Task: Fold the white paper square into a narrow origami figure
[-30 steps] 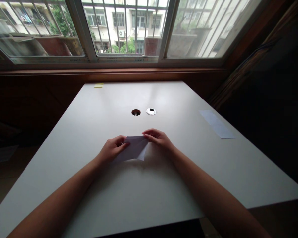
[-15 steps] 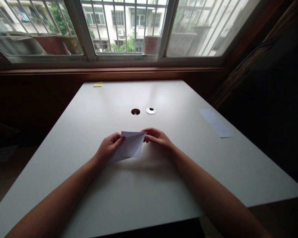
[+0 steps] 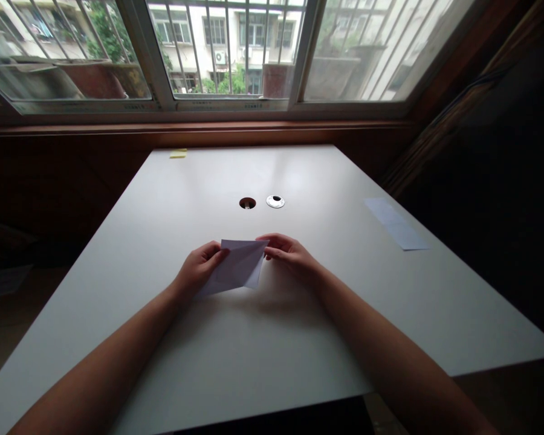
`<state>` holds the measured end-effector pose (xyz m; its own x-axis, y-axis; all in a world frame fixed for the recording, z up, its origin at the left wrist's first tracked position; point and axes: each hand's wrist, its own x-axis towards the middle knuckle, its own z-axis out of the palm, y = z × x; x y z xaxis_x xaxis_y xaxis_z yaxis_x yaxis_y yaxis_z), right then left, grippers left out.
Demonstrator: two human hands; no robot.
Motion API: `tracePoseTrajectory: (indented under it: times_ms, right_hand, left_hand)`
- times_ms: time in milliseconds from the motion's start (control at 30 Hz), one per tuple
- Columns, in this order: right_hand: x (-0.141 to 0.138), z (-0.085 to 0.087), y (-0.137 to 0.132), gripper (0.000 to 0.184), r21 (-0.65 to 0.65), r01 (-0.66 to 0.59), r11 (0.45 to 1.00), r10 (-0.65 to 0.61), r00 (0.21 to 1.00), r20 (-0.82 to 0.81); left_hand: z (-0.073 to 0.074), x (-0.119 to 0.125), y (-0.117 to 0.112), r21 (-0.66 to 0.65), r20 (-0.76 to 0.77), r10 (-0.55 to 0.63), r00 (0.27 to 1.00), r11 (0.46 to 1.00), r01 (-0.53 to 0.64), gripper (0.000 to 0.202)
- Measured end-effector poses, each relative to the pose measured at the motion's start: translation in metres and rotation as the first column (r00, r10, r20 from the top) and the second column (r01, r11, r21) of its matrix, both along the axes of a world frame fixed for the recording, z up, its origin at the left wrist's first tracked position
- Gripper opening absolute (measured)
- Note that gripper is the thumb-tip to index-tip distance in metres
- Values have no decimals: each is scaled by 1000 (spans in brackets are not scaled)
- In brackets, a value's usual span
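Note:
A folded sheet of white paper is held up over the white table, casting a soft shadow below it. My left hand pinches its left edge, thumb in front and fingers behind. At the upper right corner of the sheet, my right hand has closed its thumb and fingertips on the paper. The fingers behind the sheet are partly hidden. Its lower edge hangs loose, with layers slightly apart near the right.
Beyond my hands are a round hole in the tabletop and a silver ring-shaped cover. A creased paper strip lies by the right edge. Yellow sticky notes lie at the far left corner, below the window.
The lower part of the folded paper has shifted a little, its layers now closer together. Both hands stay almost where they were, still on the sheet.

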<state>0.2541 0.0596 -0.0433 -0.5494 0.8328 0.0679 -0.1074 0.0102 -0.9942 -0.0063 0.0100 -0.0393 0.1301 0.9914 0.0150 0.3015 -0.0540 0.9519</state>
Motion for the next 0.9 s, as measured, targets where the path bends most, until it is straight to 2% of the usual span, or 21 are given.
tracePoseTrajectory:
  times_ms: [200,433,900]
  right_hand:
    - [2,-1,1,43,13,-23,1000,22,1000,8]
    - [2,2,0,38,10,-39,999,39,999,18]
    - [2,4,-1,33,9,-47,999,46,996,80]
  left_hand:
    - [-2,-1,1,-13,16,11,1000,1000,-11,42]
    - [-4,-2,2,-20,22,-6,1000,1000,7,41]
    - [-4,-3,1,47,-69,-2,998,999,5,38]
